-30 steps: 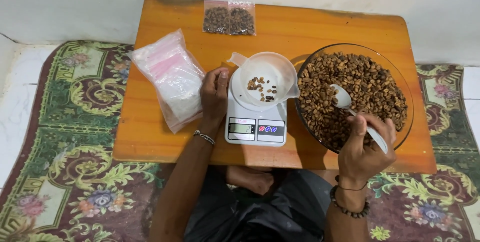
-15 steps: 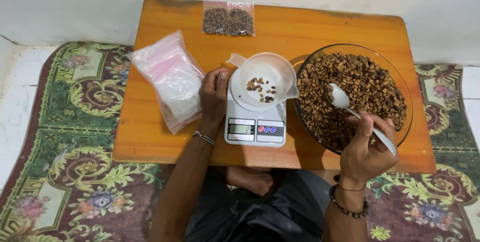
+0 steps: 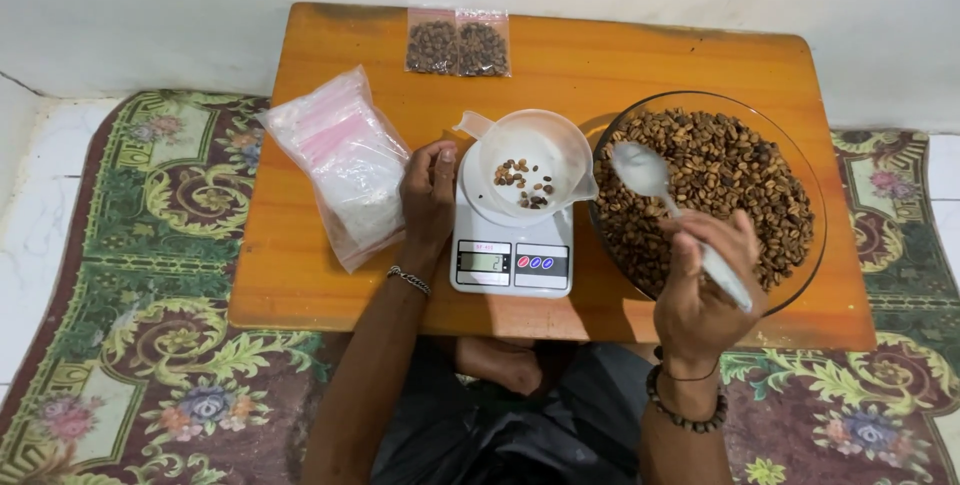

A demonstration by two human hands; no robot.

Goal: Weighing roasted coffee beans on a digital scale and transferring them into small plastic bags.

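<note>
White plastic fills the grip of the right hand (image 3: 700, 280): its fingers are curled tight around the handle of a spoon (image 3: 668, 207), and the fist hides the middle of that handle, so only the tip sticking out below and the oval scoop above show. The scoop hangs over the near left part of a wide glass bowl (image 3: 800, 160) heaped with brown, matte roasted beans (image 3: 715, 180); whether it carries any beans is hard to tell. The left hand (image 3: 428, 195) rests with fingers together against the left side of a white funnel-like cup (image 3: 535, 170), which has a small spout and holds a few beans at its bottom. That cup sits on a flat white kitchen scale (image 3: 510, 260), whose small display is too faint to make out. Left of the hand lies a soft stack of clear zip bags (image 3: 340, 160) with pink strips. Two small filled bags (image 3: 458, 43) lie at the far edge of the glossy orange wooden table (image 3: 300, 275). A patterned rug (image 3: 110, 345) spreads beneath, and the person's lap is partly hidden under the table.
</note>
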